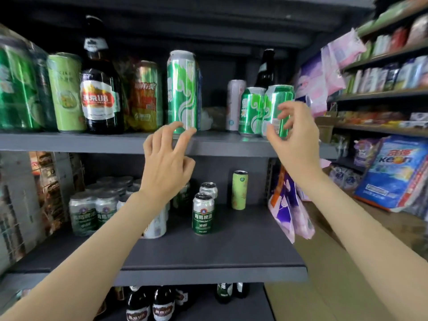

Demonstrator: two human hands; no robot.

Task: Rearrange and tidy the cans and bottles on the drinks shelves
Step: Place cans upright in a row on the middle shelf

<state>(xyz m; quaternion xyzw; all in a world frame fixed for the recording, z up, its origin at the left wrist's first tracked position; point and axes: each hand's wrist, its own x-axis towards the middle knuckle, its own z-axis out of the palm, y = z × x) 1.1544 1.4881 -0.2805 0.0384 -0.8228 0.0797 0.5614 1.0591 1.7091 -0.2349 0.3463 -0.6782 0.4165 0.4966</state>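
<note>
Soft even light, dim shelf recesses, motion blur, wide-angle bending at edges.

A bare gap on the upper shelf (pixel 215 144) lies between the tall green can (pixel 183 89) and the pink can (pixel 234 105).

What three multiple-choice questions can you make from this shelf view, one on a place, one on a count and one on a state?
1. Where does the lone slim pale green can stand?
A. top shelf
B. middle shelf
C. bottom shelf

2. How many short green cans stand side by side at the right end of the top shelf?
A. one
B. two
C. four

3. How does the dark bottle with the red label stand?
A. lying on its side
B. upside down
C. upright

Key: 1 B, since it stands apart near the back of the middle shelf. 2 B, since one short green can stands next to another. 3 C, since its neck points up and its base is on the shelf.
</note>
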